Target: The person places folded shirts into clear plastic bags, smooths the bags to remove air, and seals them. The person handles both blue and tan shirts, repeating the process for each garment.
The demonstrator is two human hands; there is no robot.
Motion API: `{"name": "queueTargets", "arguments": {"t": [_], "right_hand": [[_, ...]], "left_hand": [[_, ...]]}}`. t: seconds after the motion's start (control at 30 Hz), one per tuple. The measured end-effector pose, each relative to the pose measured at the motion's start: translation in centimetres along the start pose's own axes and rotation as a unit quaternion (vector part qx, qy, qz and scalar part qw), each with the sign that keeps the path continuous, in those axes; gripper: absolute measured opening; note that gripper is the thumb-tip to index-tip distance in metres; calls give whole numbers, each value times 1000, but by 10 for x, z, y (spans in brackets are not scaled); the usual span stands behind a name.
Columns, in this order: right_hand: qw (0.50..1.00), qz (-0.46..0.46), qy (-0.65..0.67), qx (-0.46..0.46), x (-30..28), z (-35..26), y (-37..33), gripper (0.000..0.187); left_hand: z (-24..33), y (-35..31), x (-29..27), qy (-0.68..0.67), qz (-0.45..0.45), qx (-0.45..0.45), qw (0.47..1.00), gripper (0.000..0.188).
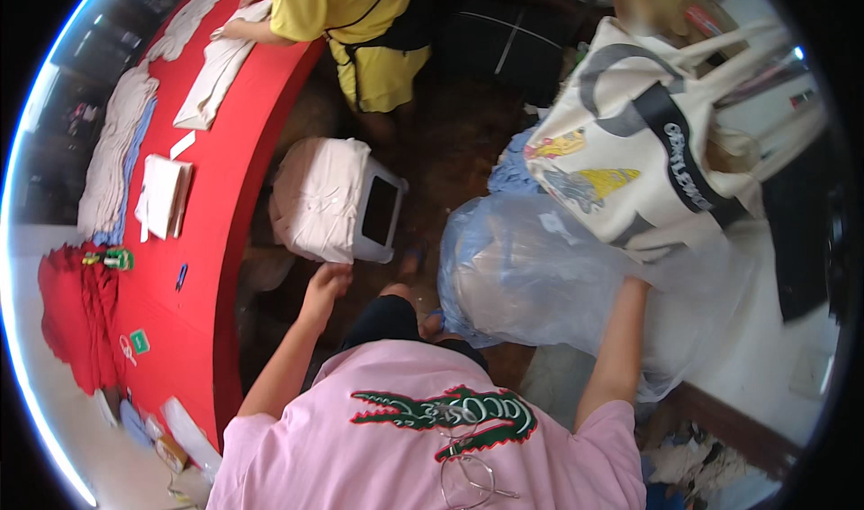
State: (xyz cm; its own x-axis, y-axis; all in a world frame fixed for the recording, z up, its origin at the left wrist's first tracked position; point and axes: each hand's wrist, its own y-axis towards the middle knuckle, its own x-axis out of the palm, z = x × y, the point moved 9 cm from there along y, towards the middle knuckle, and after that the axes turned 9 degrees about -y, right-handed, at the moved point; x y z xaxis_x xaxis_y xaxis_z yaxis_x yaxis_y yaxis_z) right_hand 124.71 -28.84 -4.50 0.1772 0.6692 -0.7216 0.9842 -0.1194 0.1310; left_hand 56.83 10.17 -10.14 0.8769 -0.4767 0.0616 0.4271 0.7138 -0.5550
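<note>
While the long red table bends along the left side, a big clear plastic bag lies at the right, its long axis running from left to right. Through the film a pale bulk shows, but I cannot tell what it is. Of the 2 hands, the right hand is nearer to it; it goes under or behind the film, so I cannot tell whether its fingers are apart or together. Against the bag's far side is a white tote bag, its contents unclear. Smaller, a stack of pale pink cloth sits on a grey-white stool, just ahead of the left hand, its longer side running from near to far. This hand's fingers look bent and close together near the stack's lower edge; I cannot tell if they touch.
</note>
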Motion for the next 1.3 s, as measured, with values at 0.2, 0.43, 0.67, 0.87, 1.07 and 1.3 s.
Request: {"name": "queueTargets", "arguments": {"t": [0.2, 0.43, 0.67, 0.87, 1.07, 1.3], "right_hand": [[939, -218, -267, 9, 137, 165, 3, 77], [761, -409, -504, -11, 205, 272, -68, 74], [717, -391, -574, -59, 182, 199, -129, 71], [796, -375, -319, -352, 147, -19, -332, 57], [687, -512, -105, -504, 212, -124, -561, 59], [484, -517, 62, -703, 175, -379, -902, 46]], "left_hand": [[-238, -195, -190, 249, 98, -311, 912, 45], [-313, -355, -168, 139, 198, -462, 853, 56], [-205, -214, -140, 31, 146, -344, 927, 65], [158, -198, -14, -302, -277, 132, 902, 68], [349, -355, -103, -336, -512, 442, 655, 75], [329, -475, -272, -107, -116, 715, 681, 58]]}}
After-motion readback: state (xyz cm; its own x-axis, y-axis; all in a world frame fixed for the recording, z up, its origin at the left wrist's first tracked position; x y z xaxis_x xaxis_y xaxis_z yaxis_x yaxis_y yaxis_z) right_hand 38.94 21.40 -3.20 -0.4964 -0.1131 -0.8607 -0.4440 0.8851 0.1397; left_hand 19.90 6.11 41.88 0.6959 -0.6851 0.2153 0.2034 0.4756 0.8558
